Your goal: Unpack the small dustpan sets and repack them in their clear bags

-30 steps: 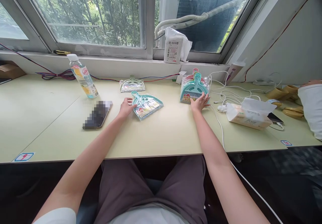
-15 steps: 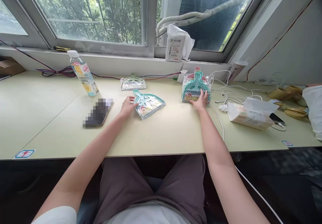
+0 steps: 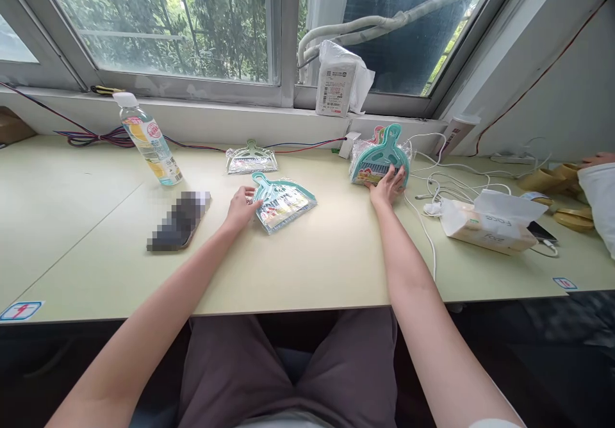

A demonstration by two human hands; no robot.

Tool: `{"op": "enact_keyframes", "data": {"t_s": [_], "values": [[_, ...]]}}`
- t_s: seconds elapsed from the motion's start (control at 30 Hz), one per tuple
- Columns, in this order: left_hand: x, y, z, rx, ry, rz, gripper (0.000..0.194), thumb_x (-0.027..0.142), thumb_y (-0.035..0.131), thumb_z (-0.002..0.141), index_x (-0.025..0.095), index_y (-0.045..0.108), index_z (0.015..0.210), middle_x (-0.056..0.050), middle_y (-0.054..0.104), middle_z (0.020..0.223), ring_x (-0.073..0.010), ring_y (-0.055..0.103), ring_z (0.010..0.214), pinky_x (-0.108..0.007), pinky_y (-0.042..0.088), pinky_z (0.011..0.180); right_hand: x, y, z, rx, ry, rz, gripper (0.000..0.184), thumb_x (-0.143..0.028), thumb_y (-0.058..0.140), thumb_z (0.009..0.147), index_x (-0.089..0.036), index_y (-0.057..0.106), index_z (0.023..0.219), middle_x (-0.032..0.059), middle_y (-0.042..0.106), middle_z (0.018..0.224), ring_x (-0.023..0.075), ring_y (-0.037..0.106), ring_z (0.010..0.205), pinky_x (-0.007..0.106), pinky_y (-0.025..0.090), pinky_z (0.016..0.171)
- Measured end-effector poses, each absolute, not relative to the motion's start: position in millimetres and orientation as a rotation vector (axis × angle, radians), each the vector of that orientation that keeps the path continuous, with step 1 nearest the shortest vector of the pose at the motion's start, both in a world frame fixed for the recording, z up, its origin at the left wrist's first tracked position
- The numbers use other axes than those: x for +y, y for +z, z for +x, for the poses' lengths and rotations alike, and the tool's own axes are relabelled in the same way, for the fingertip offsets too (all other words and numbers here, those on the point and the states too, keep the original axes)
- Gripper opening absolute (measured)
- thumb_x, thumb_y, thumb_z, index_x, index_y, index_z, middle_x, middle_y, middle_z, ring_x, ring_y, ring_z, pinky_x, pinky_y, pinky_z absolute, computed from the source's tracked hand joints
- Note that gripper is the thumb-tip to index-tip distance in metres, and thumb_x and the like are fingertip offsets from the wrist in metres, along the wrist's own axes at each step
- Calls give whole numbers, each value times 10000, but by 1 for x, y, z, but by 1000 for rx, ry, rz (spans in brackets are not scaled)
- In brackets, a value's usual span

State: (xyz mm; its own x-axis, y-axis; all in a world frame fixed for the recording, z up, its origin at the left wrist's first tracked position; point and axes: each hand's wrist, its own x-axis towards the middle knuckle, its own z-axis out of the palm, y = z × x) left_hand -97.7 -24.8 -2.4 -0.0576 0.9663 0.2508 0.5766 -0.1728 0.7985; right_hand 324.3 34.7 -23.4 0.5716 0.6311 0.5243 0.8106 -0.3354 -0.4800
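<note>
A teal mini dustpan-and-brush set (image 3: 286, 207) in clear plastic wrap lies at an angle on the table. My left hand (image 3: 244, 207) is closed on its left edge beside the handle. Further right, my right hand (image 3: 388, 188) grips the lower right part of another wrapped teal dustpan-and-brush set (image 3: 379, 159). That one stands tilted up at the front of a group near the wall, and a pink handle (image 3: 377, 134) shows behind it. A third wrapped set, with a light green handle (image 3: 251, 157), lies at the back, apart from both hands.
To the left are a drink bottle (image 3: 150, 139) and a phone (image 3: 180, 220). On the right lie white cables (image 3: 437, 184), a tissue pack (image 3: 492, 223) and tape rolls (image 3: 574, 218). A white box (image 3: 334, 90) stands on the sill. Part of another person's hand (image 3: 598, 159) shows at the far right.
The front teal set under my right hand has tipped more upright and shifted slightly right and up. My left hand stays at the lying set. The view has tilted slightly.
</note>
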Motion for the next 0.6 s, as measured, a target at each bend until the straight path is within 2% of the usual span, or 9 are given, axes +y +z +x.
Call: {"op": "enact_keyframes", "data": {"t_s": [0.2,0.33,0.47,0.6], "values": [[-26,-4,-97,1626,1129,1812,421,371,605,743,166,530,1103,-123,590,1140,-200,595,874,-362,484,820,49,-13,331,-1040,-353,-2074,791,-501,684,737,-197,281,1347,217,143,1496,343,139,1404,624,273,1052],[-27,-4,-97,1631,1111,1838,422,386,593,751,174,524,1109,-116,589,1139,-200,591,876,-366,488,817,53,-9,342,-987,-405,-2104,753,-453,693,726,-209,307,1324,203,209,1461,354,244,1346,571,355,986],[-27,-5,-96,1622,1091,1821,447,416,596,753,178,519,1124,-113,581,1148,-209,586,913,-368,487,835,59,-12,349,-925,-413,-2149,693,-446,621,771,-200,288,1328,216,290,1376,361,342,1258,569,358,947],[-26,-6,-96,1617,1064,1813,479,434,604,746,177,512,1139,-112,572,1162,-198,584,865,-377,486,836,62,-15,354,-953,-374,-2161,767,-399,670,732,-172,261,1340,211,379,1273,358,391,1206,555,366,940]]}}
